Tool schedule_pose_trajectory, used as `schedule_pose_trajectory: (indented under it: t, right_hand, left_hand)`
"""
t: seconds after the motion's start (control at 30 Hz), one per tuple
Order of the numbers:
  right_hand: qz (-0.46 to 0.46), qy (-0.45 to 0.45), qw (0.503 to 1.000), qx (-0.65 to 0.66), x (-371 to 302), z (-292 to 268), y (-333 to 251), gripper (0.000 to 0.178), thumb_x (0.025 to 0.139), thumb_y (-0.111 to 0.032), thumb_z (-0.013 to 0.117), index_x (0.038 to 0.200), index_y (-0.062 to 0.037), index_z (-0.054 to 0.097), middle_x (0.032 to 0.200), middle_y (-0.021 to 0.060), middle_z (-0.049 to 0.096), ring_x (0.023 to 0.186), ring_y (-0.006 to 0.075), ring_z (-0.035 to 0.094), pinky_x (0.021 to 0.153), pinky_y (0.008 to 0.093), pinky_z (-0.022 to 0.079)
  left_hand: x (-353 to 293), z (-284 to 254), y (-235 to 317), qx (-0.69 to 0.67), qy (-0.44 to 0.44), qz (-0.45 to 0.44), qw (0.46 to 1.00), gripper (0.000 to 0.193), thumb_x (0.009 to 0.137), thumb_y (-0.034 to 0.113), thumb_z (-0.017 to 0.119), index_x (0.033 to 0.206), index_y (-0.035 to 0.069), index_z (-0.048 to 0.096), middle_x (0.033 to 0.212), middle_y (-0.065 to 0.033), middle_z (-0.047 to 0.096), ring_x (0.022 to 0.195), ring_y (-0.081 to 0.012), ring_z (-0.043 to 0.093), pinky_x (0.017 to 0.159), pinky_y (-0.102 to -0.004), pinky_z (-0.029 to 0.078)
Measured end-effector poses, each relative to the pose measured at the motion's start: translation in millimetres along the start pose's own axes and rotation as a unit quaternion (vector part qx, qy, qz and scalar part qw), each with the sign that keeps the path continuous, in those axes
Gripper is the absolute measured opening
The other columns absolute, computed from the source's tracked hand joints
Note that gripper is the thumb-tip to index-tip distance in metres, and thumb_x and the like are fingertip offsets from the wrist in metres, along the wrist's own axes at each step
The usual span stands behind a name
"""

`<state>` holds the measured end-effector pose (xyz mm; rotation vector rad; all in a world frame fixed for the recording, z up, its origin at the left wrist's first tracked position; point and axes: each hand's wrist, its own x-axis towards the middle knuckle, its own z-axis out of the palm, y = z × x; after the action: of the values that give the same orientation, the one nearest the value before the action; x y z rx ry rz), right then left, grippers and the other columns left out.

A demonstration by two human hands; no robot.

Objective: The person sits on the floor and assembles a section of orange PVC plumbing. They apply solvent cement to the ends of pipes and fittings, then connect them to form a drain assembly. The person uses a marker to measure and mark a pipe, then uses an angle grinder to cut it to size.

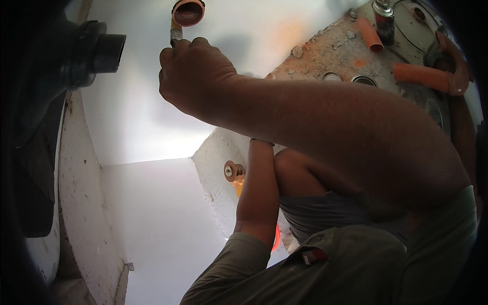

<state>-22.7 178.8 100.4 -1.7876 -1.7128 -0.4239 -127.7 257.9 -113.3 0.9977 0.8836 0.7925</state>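
My right hand is closed round a small brush, its grip mostly hidden in the fingers. The brush's head is up against the rim of a round orange pipe end that juts from the white wall. Below, my left forearm rises from its sleeve and passes behind my right forearm, which hides the left hand.
At the left, a thick black pipe fitting sticks out. Rubble, open tins, a canister, a short orange pipe and a longer one lie upper right. A round-headed yellow tool sits beside my left forearm.
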Motion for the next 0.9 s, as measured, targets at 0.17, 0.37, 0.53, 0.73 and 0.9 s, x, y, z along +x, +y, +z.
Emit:
schedule_pose_trajectory:
  t: [0.17,0.37,0.53,0.73,0.9]
  right_hand:
    - [-0.017,-0.045,0.999,-0.014,-20,4,11,0.02,0.079,-0.016,0.08,0.096,-0.0077,0.075,0.098,0.0068,0.064,0.089,0.0189,0.065,0.065,0.032,0.047]
    - [-0.015,0.015,1.0,-0.019,-37,10,28,0.013,0.081,-0.013,0.077,0.093,-0.0089,0.075,0.1,0.008,0.066,0.092,0.0218,0.067,0.067,0.0344,0.053]
    - [-0.044,0.012,0.999,-0.025,-46,9,54,0.007,0.084,-0.01,0.073,0.091,-0.009,0.075,0.103,0.0078,0.067,0.101,0.0238,0.069,0.074,0.0353,0.06]
    - [-0.163,-0.082,0.979,-0.092,-46,-42,96,0.015,0.094,-0.01,0.063,0.106,-0.0043,0.068,0.107,0.0144,0.069,0.1,0.0238,0.068,0.085,0.0368,0.057]
    - [0.081,-0.149,0.984,0.061,-26,-61,88,0.029,0.097,-0.026,0.066,0.122,-0.011,0.067,0.1,0.0087,0.068,0.096,0.013,0.069,0.083,0.0337,0.059]
  left_hand:
    - [4,-3,-5,-0.001,-0.004,-0.007,1.0,0.067,0.08,0.023,0.073,0.136,-0.001,0.043,0.127,-0.019,0.052,0.119,-0.0353,0.056,0.099,-0.0572,0.048]
    - [6,-9,-11,0.013,-0.007,-0.03,0.999,0.067,0.08,0.023,0.072,0.136,-0.001,0.043,0.127,-0.019,0.053,0.119,-0.0353,0.056,0.099,-0.0572,0.048]
    - [6,-10,-13,0.088,0.033,-0.089,0.992,0.067,0.08,0.023,0.072,0.136,-0.001,0.044,0.127,-0.019,0.053,0.119,-0.0353,0.056,0.099,-0.0572,0.048]
    - [8,-15,-12,0.127,0.031,-0.117,0.984,0.063,0.079,0.022,0.072,0.132,0.0,0.046,0.125,-0.0166,0.055,0.117,-0.0345,0.057,0.098,-0.0574,0.049]
    - [13,-22,-16,0.124,0.036,-0.121,0.984,0.059,0.079,0.021,0.073,0.129,0.002,0.047,0.122,-0.015,0.056,0.115,-0.0337,0.058,0.097,-0.0584,0.05]
